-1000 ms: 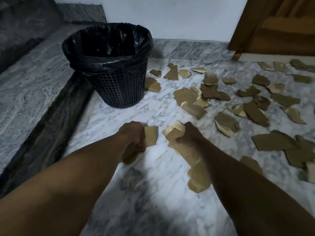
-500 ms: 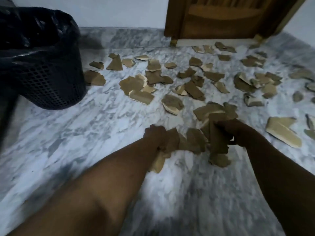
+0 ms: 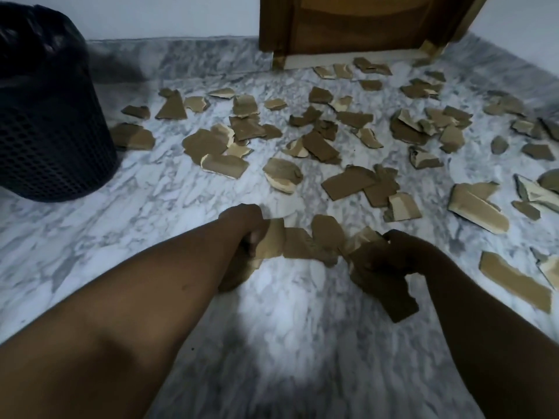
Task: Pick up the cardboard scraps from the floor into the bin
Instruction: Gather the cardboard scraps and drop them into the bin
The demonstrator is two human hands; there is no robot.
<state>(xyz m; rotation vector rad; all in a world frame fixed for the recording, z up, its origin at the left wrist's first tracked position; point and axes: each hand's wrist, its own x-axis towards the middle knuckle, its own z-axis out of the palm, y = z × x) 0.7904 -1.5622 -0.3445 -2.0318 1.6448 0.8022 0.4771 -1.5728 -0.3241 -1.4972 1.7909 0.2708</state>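
The marble floor (image 3: 151,225) spreads out under me, littered with cardboard scraps (image 3: 348,182) from just past my hands to the wooden door (image 3: 363,25) at the back. The black bin (image 3: 45,131) stands upright at far left, well apart from both hands. My left hand (image 3: 242,228) is curled round a bunch of scraps (image 3: 272,240), their long edges running down from my fist. My right hand (image 3: 402,252) has its fingers (image 3: 372,264) closed on a darker bunch (image 3: 390,294) hanging toward the floor.
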